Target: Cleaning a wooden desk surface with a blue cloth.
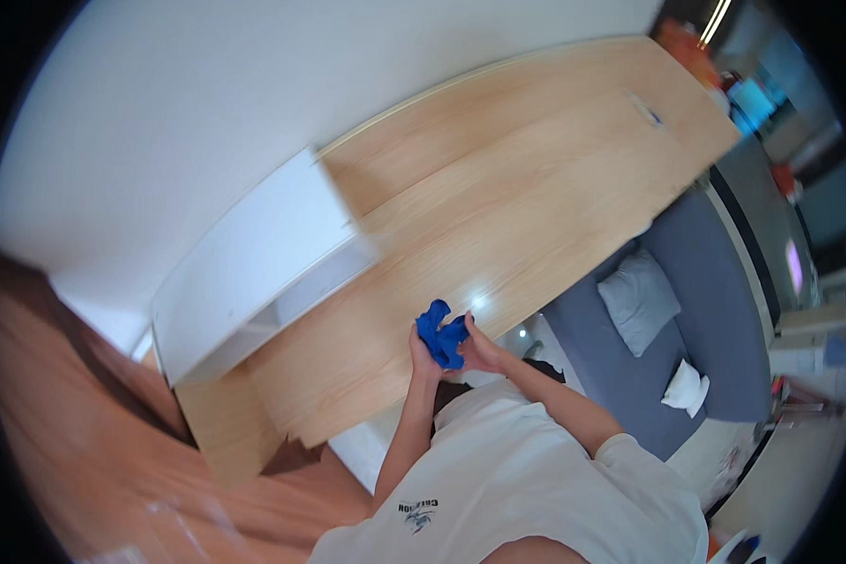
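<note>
A crumpled blue cloth is held between my two hands, just above the near edge of a long light-wood tabletop. My left hand supports it from the left side, with part of the fingers hidden behind the fabric. On the right, my right hand grips the cloth's other side, thumb raised. To the left of the hands a white shelf unit with open compartments stands on the wood surface.
A grey sofa with a grey cushion and a white cushion is beyond the table's right edge. A small slim item lies at the table's far end. Brown-orange fabric covers something at the left; a white wall runs behind.
</note>
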Tool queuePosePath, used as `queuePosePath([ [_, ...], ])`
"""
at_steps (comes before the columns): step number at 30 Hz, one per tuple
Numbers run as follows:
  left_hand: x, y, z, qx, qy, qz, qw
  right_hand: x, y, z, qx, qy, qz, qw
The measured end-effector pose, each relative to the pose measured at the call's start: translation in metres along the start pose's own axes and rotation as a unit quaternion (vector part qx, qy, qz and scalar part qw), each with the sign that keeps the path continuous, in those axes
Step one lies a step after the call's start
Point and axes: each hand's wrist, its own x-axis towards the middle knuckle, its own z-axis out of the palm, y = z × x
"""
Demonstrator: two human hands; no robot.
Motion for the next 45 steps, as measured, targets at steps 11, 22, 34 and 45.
queuePosePath([
  [11,0.06,-0.183,0.248,0.532,-0.232,0.117,0.806,-0.203,-0.067,-0.203,0.351,0.008,-0.278,0.894],
  [22,0.154,-0.313,0.443,0.565,-0.421,-0.013,0.71,-0.354,-0.082,-0.329,0.449,0.104,-0.551,0.696],
  [34,0.472,-0.425,0.637,0.857,-0.218,0.231,0.406,-0.336,-0.329,-0.499,0.283,0.298,-0.661,0.627],
  [45,0.523,-0.497,0.653,0.854,-0.162,0.351,0.349,-0.423,-0.558,-0.65,-0.358,0.748,-0.511,0.226],
])
